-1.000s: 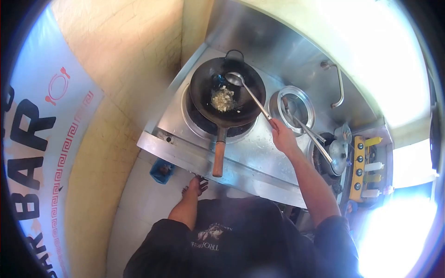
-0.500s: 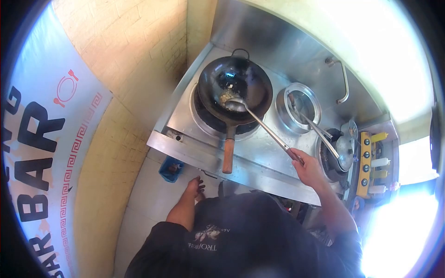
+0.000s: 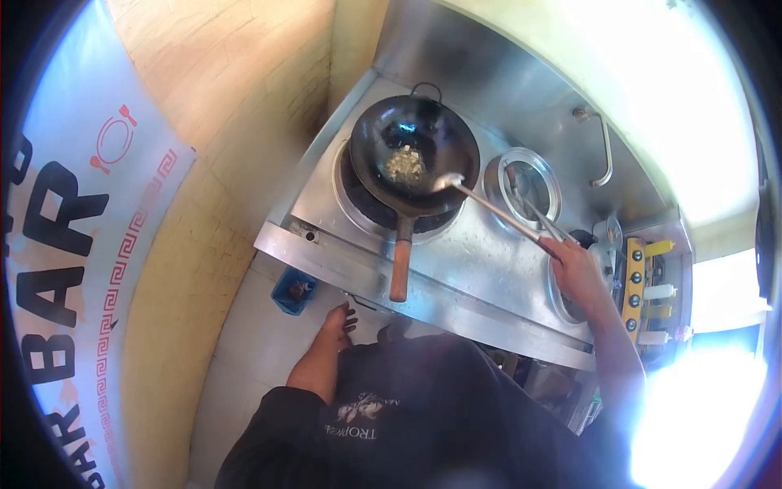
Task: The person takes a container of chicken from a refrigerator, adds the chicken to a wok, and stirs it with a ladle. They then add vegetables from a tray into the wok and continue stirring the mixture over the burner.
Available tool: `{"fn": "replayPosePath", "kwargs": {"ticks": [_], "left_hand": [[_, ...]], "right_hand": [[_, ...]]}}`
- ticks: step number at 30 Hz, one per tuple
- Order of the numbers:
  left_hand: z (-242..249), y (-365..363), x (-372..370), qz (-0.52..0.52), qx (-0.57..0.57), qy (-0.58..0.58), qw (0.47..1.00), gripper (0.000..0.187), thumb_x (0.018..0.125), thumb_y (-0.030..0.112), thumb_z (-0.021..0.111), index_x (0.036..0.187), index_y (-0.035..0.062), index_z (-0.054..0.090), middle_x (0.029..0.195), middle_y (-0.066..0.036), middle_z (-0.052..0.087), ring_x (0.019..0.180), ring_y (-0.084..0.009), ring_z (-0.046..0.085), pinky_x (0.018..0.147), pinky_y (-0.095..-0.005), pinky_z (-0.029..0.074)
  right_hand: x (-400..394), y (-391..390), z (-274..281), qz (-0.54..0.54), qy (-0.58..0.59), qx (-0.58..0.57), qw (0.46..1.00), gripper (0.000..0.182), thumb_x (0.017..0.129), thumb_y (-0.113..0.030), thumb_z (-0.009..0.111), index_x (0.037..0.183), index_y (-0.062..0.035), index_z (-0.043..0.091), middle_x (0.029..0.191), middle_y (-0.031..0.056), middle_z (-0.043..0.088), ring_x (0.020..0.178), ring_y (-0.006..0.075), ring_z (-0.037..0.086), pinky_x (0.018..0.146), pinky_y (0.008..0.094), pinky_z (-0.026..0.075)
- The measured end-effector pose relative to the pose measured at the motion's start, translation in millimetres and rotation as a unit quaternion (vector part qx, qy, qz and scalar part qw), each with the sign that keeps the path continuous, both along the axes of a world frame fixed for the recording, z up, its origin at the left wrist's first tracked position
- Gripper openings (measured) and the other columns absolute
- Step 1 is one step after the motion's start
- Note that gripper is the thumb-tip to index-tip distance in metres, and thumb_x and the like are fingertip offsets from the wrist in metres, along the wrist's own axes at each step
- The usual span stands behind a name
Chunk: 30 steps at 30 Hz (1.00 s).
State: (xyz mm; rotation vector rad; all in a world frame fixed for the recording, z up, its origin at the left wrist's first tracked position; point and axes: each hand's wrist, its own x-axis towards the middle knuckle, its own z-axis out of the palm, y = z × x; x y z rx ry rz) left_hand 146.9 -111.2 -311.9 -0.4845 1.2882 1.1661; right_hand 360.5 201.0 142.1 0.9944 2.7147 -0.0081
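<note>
A black wok (image 3: 444, 143) with a wooden handle (image 3: 400, 269) sits on the left burner, holding a small heap of chopped pale food (image 3: 405, 164). My right hand (image 3: 577, 267) is closed around the long handle of a ladle (image 3: 497, 210). The ladle's bowl is over the wok's right rim, apart from the food. Below the stove's front edge, my left hand (image 3: 338, 324) hangs with fingers loosely apart and nothing visible in it. It is close to a bent metal rod (image 3: 359, 302); whether they touch is hard to see.
A round metal container (image 3: 547, 167) with utensils leaning in it stands right of the wok. Squeeze bottles (image 3: 661, 291) line a yellow rack at the right. A blue bin (image 3: 293, 291) is on the floor. A curved faucet (image 3: 605, 155) juts from the steel back wall.
My right hand has moved right and up, drawing the ladle from the wok's middle to its right rim. The food is now uncovered. My left hand has stayed near the same place.
</note>
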Motion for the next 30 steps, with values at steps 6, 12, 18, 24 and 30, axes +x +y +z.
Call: {"fn": "replayPosePath", "kwargs": {"ticks": [6,12,18,24,30], "left_hand": [[-14,11,9,-0.026,0.002,0.0,1.0,0.052,0.096,0.038,0.042,0.139,0.0085,0.034,0.133,-0.013,0.048,0.11,-0.0341,0.052,0.091,-0.0463,0.04],[-15,12,9,-0.039,0.006,0.024,0.999,0.051,0.096,0.038,0.041,0.138,0.0076,0.036,0.135,-0.012,0.047,0.111,-0.0341,0.052,0.094,-0.0466,0.039],[0,16,12,-0.01,0.001,0.009,1.0,0.046,0.096,0.034,0.04,0.134,0.0068,0.042,0.131,-0.01,0.049,0.109,-0.0256,0.051,0.092,-0.0402,0.042],[-42,39,26,0.0,0.016,-0.019,1.0,0.041,0.096,0.034,0.041,0.127,0.0085,0.047,0.125,-0.01,0.052,0.105,-0.0248,0.053,0.085,-0.042,0.045],[-108,43,39,0.065,0.02,0.004,0.998,0.027,0.094,0.033,0.044,0.104,0.0108,0.056,0.097,-0.006,0.06,0.092,-0.0217,0.057,0.074,-0.0365,0.044]], "right_hand": [[-22,6,-73,-0.033,0.055,-0.045,0.997,0.046,0.086,-0.01,0.053,0.13,-0.0217,0.047,0.102,0.0157,0.059,0.09,0.0365,0.06,0.079,0.0449,0.048],[-64,32,-148,-0.062,0.196,-0.045,0.978,0.045,0.087,-0.013,0.053,0.131,-0.0191,0.046,0.103,0.0174,0.06,0.093,0.0369,0.06,0.08,0.0447,0.048],[-56,21,-113,-0.109,0.217,-0.221,0.944,0.041,0.086,-0.008,0.053,0.127,-0.0114,0.05,0.107,0.0197,0.063,0.098,0.0345,0.061,0.084,0.0423,0.047],[-41,38,-170,-0.081,0.315,-0.162,0.932,0.039,0.087,-0.011,0.056,0.125,-0.0055,0.052,0.108,0.0191,0.064,0.099,0.032,0.062,0.086,0.0382,0.047],[-43,-14,-113,-0.156,0.237,-0.232,0.93,0.04,0.086,-0.011,0.055,0.126,-0.0059,0.051,0.11,0.0202,0.062,0.101,0.036,0.06,0.088,0.0395,0.046]]}}
